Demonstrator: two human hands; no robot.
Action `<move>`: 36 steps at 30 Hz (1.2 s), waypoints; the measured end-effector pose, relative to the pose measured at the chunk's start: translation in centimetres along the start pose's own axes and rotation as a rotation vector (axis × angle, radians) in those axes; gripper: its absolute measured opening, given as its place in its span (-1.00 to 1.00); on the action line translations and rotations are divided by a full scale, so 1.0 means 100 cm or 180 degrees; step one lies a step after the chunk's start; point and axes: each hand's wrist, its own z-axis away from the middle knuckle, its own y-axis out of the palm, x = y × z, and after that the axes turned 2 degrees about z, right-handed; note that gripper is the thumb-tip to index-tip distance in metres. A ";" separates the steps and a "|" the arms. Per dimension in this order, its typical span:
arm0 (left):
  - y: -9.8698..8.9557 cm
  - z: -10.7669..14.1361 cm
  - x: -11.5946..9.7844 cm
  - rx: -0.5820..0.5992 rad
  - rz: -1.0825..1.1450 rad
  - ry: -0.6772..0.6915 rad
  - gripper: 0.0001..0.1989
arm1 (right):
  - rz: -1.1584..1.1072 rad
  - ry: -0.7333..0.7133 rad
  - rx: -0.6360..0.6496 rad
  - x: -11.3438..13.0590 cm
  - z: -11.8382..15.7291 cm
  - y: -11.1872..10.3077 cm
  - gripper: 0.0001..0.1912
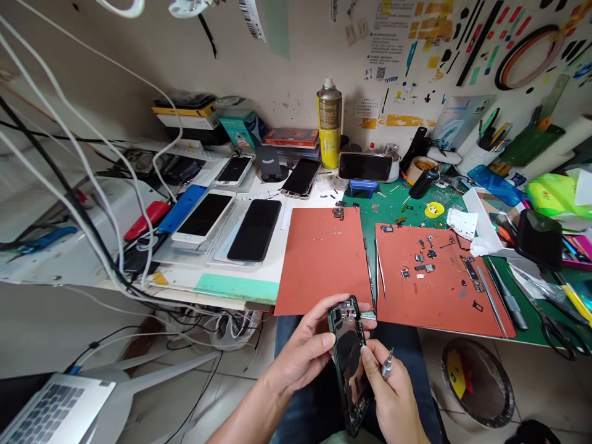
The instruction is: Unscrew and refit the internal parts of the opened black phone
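Above my lap, at the desk's front edge, an opened phone housing (352, 364) is tilted upright with its bare inside showing. My left hand (308, 348) is closed round its upper left side, thumb on the rim and fingertips behind. At the right edge my right hand (391, 388) is closed too, its thumb pressing on the housing. A slim silver tool with a pointed tip (387, 364), like a small screwdriver, sticks out of that hand. A small pale flat piece (369, 315) shows beside the housing's top; its kind I cannot make out.
Two red-brown mats (324, 259) lie ahead; small phone parts (425, 267) and tweezers (380, 271) rest on the right one. Several phones (254, 230) lie left. A yellow spray can (329, 123) stands behind. Scissors (557, 333) lie right, above a waste bin (481, 382). Cables (99, 234) hang left.
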 end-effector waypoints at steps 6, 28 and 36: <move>-0.001 -0.001 -0.006 0.0074 -0.0074 0.0014 -0.43 | -0.0083 0.0076 0.0048 -0.004 -0.001 -0.001 -0.40; -0.003 0.000 -0.004 0.0029 -0.0085 0.0084 -0.46 | 0.0169 -0.0061 0.0138 -0.025 0.001 -0.007 -0.44; 0.003 0.003 -0.001 -0.0622 -0.0038 -0.0141 -0.31 | 0.0480 -0.0251 -0.0378 -0.021 0.000 -0.010 -0.41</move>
